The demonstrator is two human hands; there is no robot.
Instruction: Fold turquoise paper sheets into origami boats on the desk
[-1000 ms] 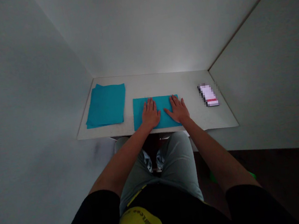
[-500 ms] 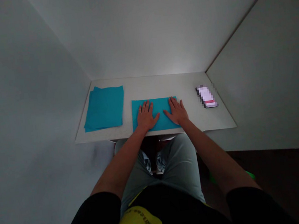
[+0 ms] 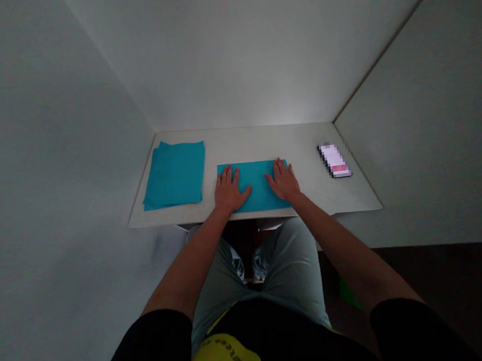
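A blue sheet of paper [image 3: 255, 193] lies flat on the white table [image 3: 240, 139], close to its front edge; it looks folded, though its layers cannot be made out. My left hand [image 3: 227, 193] rests palm down over the left end of this sheet, fingers stretched and thumb pointing inward. On the right end lies my right hand [image 3: 283, 182], also flat, its thumb out toward the middle. Neither hand grips anything. Parts of the paper under both palms are hidden.
A stack of larger blue sheets [image 3: 175, 174], slightly misaligned, lies at the table's left. Toward the right edge is a phone [image 3: 335, 160] with a pixelated screen. Walls [image 3: 229, 58] stand behind the table and at both sides.
My left hand has slid left across the sheet to its left edge. My right hand has stayed nearly in place. The whole view has shifted slightly.
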